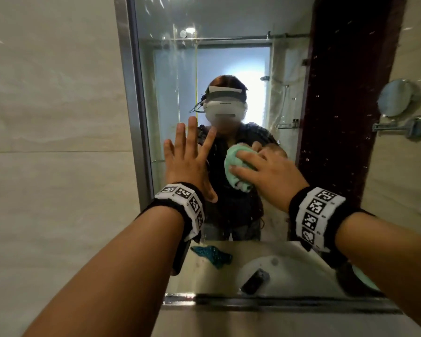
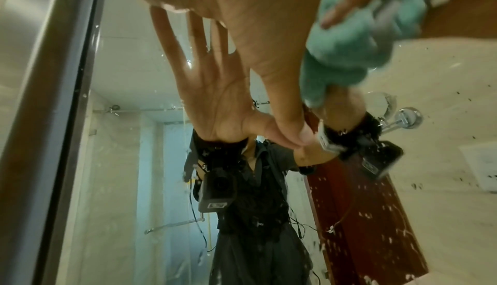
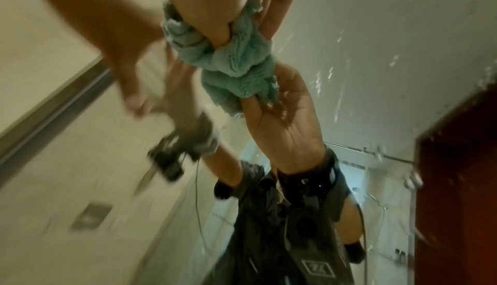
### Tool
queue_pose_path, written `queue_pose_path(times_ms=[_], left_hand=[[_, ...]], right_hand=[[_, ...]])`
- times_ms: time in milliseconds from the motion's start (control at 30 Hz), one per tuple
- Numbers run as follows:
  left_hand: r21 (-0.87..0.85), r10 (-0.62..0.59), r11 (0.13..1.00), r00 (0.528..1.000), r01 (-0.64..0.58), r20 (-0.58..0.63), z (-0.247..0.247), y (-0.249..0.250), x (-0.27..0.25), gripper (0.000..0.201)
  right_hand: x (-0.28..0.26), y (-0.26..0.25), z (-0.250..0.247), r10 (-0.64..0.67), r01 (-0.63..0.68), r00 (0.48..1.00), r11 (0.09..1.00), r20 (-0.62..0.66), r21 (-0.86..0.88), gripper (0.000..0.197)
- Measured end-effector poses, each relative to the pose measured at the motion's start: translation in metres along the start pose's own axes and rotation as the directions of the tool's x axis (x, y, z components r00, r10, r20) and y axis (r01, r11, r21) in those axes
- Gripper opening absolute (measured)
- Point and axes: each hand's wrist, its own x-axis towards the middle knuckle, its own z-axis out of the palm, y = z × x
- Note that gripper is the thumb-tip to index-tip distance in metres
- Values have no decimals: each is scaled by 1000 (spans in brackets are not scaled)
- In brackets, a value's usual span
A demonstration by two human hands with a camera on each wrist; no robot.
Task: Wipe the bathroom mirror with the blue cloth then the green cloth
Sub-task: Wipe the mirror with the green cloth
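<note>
The hands sit side by side on the mirror (image 1: 229, 57). The left hand (image 1: 187, 161) lies flat against the glass with its fingers straight and spread, holding nothing. Just to its right, the right hand (image 1: 265, 173) presses the bunched green cloth (image 1: 233, 166) onto the glass, fingers laid over it and curled round its edges.

The head view alone takes in the whole scene: the steel frame (image 1: 134, 117) at the mirror's left edge, tiled wall beyond it, and low in the reflection the blue cloth (image 1: 213, 255) lying crumpled on the worktop (image 1: 204, 276), left of a white basin (image 1: 284, 271) with a dark object in it. A round shaving mirror (image 1: 396, 98) hangs on the wall at far right.

The left wrist view shows what the head view hides: the left palm (image 2: 215, 98) reflected in the glass, thumb tip meeting its own reflection, and white flecks spattered on the glass where it reflects the red-brown door (image 2: 363, 215). The green cloth (image 2: 355, 38) enters at upper right.

The right wrist view is blurred, yet it shows the green cloth (image 3: 231, 70) squeezed between the right hand (image 3: 228, 13) and its reflection, with the left hand (image 3: 115, 45) to the left.
</note>
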Motion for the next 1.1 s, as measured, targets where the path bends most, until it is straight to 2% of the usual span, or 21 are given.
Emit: queue_pose_path(times_ms=[67, 100, 167, 333, 467, 533, 600, 667, 733, 767, 833, 867, 967, 1033, 1067, 1100], left_hand=[[16, -5, 1000, 1000, 5, -7, 2, 0, 1, 151], [21, -8, 1000, 1000, 9, -12, 3, 0, 1, 152], [21, -7, 1000, 1000, 8, -17, 4, 0, 2, 153], [24, 3, 1000, 1000, -3, -18, 6, -2, 1, 152], [28, 0, 1000, 1000, 0, -14, 5, 0, 0, 153], [24, 1, 1000, 1000, 0, -13, 5, 0, -1, 153], [19, 2, 1000, 1000, -2, -8, 6, 0, -1, 152], [17, 6, 1000, 1000, -5, -8, 7, 0, -1, 152], [16, 2, 1000, 1000, -1, -8, 7, -1, -1, 153], [17, -1, 1000, 1000, 1, -12, 7, -1, -1, 153], [18, 0, 1000, 1000, 0, -11, 5, -1, -2, 153], [17, 1, 1000, 1000, -1, -6, 5, -1, -3, 152], [12, -3, 1000, 1000, 2, 6, 4, 0, -3, 152], [7, -7, 1000, 1000, 6, 7, 5, 0, -3, 153], [4, -8, 1000, 1000, 8, 4, 5, 0, -3, 154], [3, -10, 1000, 1000, 10, -1, 6, -1, -2, 155]], right_hand=[[21, 15, -13, 135, -134, 990, 990, -33, 50, 49], [29, 22, -15, 190, -185, 978, 981, -88, 57, 53], [31, 16, -13, 239, -235, 967, 970, -82, 62, 57], [-14, -27, 19, 64, -71, 996, 992, 65, 103, 60], [-8, -11, 7, 17, -24, 998, 995, 68, 97, 58], [11, 11, -5, 141, -143, 990, 983, 24, 117, 64], [29, 22, -15, 310, -298, 949, 941, -58, 162, 62], [38, 18, -15, 387, -364, 916, 912, -105, 187, 59], [30, 6, -6, 344, -327, 933, 933, -108, 152, 61], [18, -4, 2, 265, -253, 960, 959, -92, 126, 59], [-16, -23, 18, 66, -67, 998, 993, 11, 99, 42], [-33, -31, 21, 21, -31, 996, 992, 82, 122, 33], [-50, -29, 17, 7, -52, 982, 971, 189, 235, 42], [-32, -10, 5, 8, -34, 985, 987, 170, 154, 33], [-17, 1, 0, 42, -56, 991, 992, 126, 113, 38], [0, 12, -6, 119, -125, 991, 986, 65, 109, 52]])
